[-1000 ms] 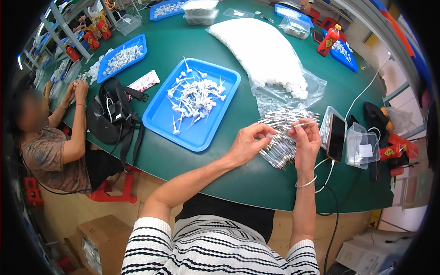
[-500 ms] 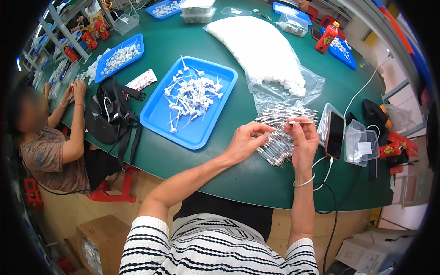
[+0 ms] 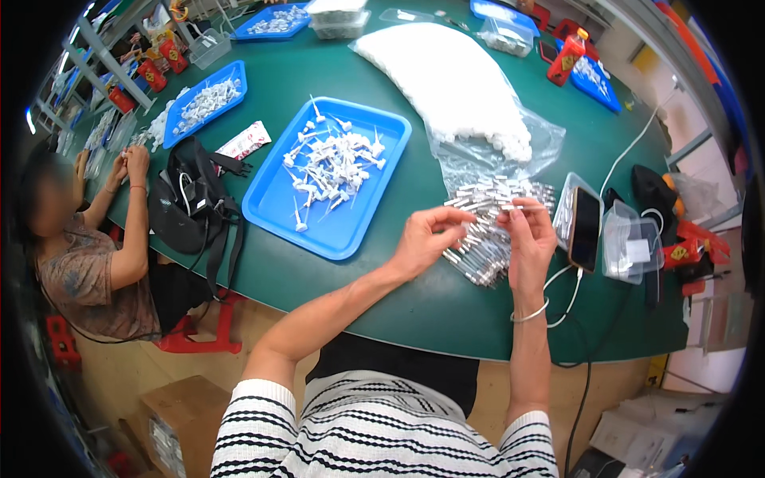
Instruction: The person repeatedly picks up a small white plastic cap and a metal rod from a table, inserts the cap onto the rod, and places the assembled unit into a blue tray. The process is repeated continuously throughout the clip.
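Observation:
A heap of slim silvery rods with clear sections (image 3: 476, 263) lies on the green table in front of me. My right hand (image 3: 530, 243) is over the heap's right side, thumb and fingers pinched on one thin silvery rod. My left hand (image 3: 429, 241) is at the heap's left edge with thumb and fingertips brought together; what they hold, if anything, is too small to make out. Left of it, a blue tray (image 3: 267, 191) carries many white-headed pieces with thin stems (image 3: 331, 163). Beyond the heap, a clear bag (image 3: 550, 143) spills small white caps (image 3: 446, 80).
To the right are a propped phone (image 3: 586, 227) with a white cable, clear plastic boxes (image 3: 625, 247) and a red bottle (image 3: 567, 57). A black bag (image 3: 179, 195) and wrapped packet (image 3: 243, 141) lie left. A co-worker (image 3: 103, 255) sits at far left beside another blue tray (image 3: 195, 123).
My left hand has shifted slightly left and its fingertips have drawn a little nearer to the body. The right hand stays over the heap, still pinching a rod.

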Tool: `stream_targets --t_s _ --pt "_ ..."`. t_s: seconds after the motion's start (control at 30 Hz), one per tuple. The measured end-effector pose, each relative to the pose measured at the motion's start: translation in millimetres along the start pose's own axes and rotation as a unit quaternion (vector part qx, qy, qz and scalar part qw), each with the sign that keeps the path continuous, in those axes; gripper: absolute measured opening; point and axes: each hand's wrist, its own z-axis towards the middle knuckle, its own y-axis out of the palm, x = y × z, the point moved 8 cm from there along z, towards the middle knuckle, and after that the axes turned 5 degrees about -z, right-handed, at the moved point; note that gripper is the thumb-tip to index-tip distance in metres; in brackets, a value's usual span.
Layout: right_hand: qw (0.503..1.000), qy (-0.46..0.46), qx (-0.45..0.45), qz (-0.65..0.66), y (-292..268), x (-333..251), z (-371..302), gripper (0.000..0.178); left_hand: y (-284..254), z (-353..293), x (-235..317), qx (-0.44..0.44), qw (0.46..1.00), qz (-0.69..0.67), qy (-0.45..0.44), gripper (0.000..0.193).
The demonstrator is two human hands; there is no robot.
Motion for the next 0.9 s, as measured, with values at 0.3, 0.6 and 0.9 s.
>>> stream_targets --t_s 0.3,0.6,0.9 --pt "0.996 0.051 -0.028 0.075 10 16 -5 0.012 -2 0 4 0.004 0.966 -0.234 -0.113 0.033" --pt "0.995 0.027 -0.073 0.058 24 17 -10 0.011 -3 -1 2 0.002 0.948 -0.285 -0.141 0.034" --pt "0.996 0.017 -0.079 0.042 25 14 -11 0.011 -4 0 3 0.011 0.953 -0.268 -0.14 0.031"
